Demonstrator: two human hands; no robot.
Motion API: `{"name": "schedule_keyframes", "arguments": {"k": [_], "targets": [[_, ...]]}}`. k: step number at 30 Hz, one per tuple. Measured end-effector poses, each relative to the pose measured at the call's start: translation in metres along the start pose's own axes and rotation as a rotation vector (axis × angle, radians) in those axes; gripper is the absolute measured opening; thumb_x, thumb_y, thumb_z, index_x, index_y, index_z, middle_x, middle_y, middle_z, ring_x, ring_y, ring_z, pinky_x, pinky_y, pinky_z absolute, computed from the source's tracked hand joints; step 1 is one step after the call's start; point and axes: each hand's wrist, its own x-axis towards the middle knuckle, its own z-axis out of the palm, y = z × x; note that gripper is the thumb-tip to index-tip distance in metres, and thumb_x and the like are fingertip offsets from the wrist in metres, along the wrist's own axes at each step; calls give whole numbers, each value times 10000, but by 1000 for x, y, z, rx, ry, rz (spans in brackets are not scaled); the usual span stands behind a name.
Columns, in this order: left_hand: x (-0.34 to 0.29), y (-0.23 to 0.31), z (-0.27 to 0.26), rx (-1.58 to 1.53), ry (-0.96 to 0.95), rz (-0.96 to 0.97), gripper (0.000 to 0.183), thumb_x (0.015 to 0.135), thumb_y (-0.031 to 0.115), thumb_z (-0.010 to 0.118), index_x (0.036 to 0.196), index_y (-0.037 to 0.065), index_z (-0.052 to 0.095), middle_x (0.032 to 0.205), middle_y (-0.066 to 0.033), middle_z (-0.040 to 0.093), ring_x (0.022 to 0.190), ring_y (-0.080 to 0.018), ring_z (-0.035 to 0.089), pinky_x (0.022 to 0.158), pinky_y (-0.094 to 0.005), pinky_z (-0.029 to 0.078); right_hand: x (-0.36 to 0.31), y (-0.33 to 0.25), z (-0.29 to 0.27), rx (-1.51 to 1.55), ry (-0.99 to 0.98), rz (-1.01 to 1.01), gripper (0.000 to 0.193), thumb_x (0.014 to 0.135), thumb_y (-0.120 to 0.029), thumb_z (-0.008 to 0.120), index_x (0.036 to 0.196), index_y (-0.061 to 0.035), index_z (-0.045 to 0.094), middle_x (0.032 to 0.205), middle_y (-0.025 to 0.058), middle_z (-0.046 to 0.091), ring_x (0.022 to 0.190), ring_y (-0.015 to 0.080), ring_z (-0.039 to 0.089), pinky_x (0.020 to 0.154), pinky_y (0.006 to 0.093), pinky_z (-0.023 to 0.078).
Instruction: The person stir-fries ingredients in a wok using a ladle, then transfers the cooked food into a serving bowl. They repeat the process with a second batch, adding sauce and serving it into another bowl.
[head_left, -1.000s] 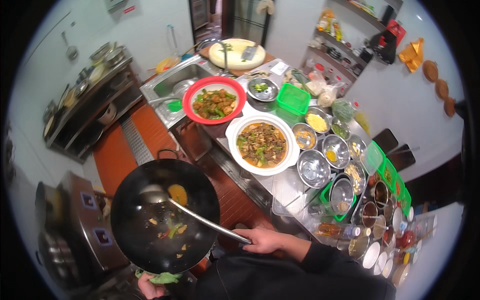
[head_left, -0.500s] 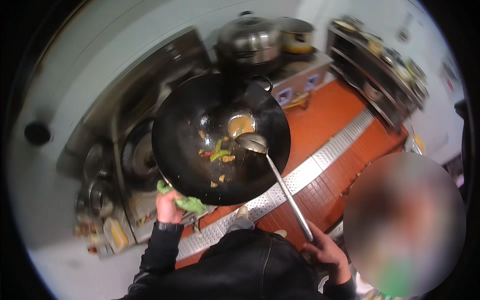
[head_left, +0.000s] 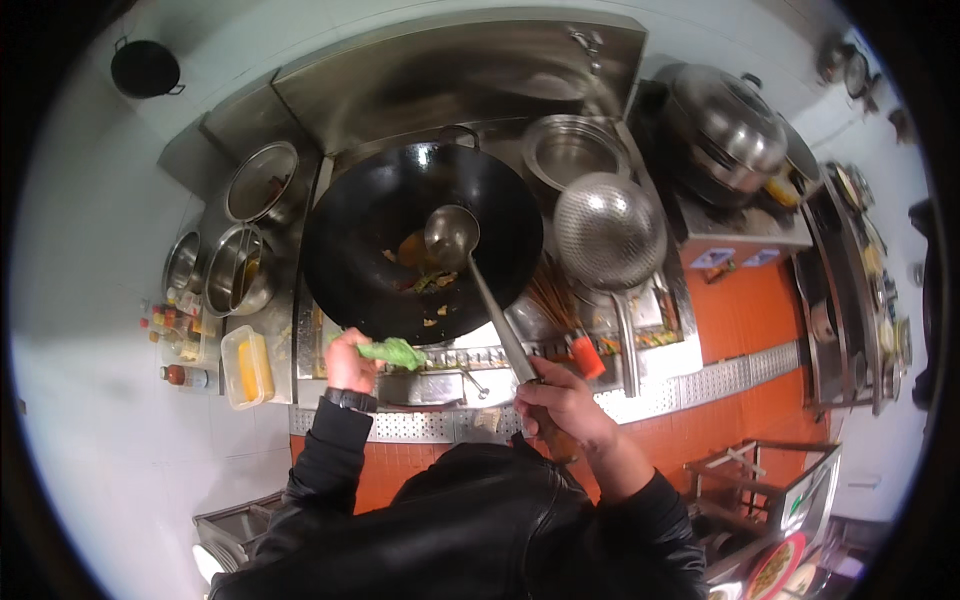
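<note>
Our right hand (head_left: 565,405) on the ladle (head_left: 452,235), our left hand (head_left: 350,362) on the green cloth (head_left: 395,352)

The black wok (head_left: 365,205) sits before us on the steel range (head_left: 420,390), its loop handle (head_left: 460,132) at the far side. Inside it we see a little brown sauce (head_left: 412,247) and some food scraps (head_left: 432,283). Our right fingers are wrapped round the ladle's handle, and its bowl is over the middle of the wok; whether it touches the metal, we cannot tell. Our left fingers are closed on the bunched green cloth at the wok's near rim; whether they pinch the rim through it, we cannot tell either.

Right of the wok we have a perforated strainer (head_left: 610,230), handle toward us, overlapping a round steel pot (head_left: 532,155). Between strainer and wok rests a bamboo brush (head_left: 588,357) with an orange-red handle. To the left stand steel bowls (head_left: 225,300) and a clear plastic box (head_left: 230,372) with something yellow inside.
</note>
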Motion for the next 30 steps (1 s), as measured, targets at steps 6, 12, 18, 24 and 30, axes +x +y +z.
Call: {"name": "schedule_keyframes", "arguments": {"k": [6,12,18,24,30], "targets": [[37,-10,-20,-283,47,-146,126,774,-21,475,663,39,479,741,-111,532,703,-302,627,702,-419,593,73,30,8,236,-225,83,358,985,-346,544,1075,-3,592,816,116,645,704,227,642,645,338,519],[55,-41,-13,-269,78,-25,23,752,-24,576,734,-10,574,737,-99,594,663,-261,624,619,-362,531,141,102,-32,-1528,-33,-142,278,951,-403,541,1023,-198,716,993,134,714,901,328,693,779,464,546],[51,-56,-20,-133,106,-24,46,766,43,580,740,61,613,734,-27,614,558,-174,513,547,-304,405,157,126,-58,-1865,-94,111,291,934,-391,517,1095,-252,717,1023,111,720,913,350,691,799,464,557],[48,-60,-16,-169,91,-24,38,771,44,581,747,47,610,737,-50,615,592,-196,561,533,-316,430,126,72,-59,-1583,-15,175,428,965,-487,508,1175,-158,685,1080,115,714,975,311,690,830,441,546],[61,-68,9,-295,139,-17,131,779,-20,529,653,9,513,665,-96,533,576,-262,618,516,-349,549,145,57,30,144,-248,435,461,987,-419,558,1322,-104,523,896,79,666,747,203,648,687,352,543]]}}
